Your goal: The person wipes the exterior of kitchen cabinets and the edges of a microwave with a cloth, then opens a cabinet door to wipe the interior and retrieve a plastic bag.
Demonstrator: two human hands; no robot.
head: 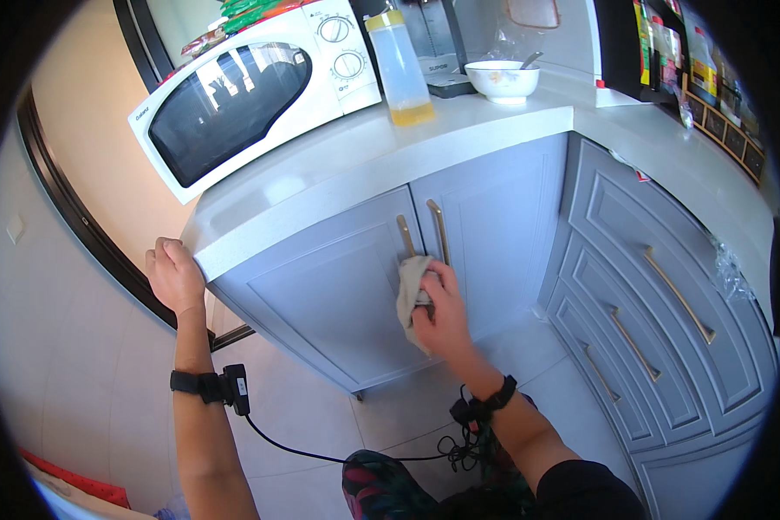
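My right hand [445,315] grips a beige cloth [411,296] against the lower part of the left cabinet door's brass handle [404,233]. The cloth hides that handle's lower end. To its right is the brass handle [439,227] of the other grey cabinet door [500,240]. My left hand [174,273] rests at the left end of the pale countertop [312,172], fingers curled by its edge; nothing shows in it. Below the counter stands the left grey cabinet door [325,292], which is closed.
On the counter are a white microwave oven [253,97], a plastic bottle with yellow liquid [403,78] and a white bowl [504,81] with a spoon. Grey drawers [650,286] with brass handles stand at right. A black cable [299,450] runs between my wrist straps.
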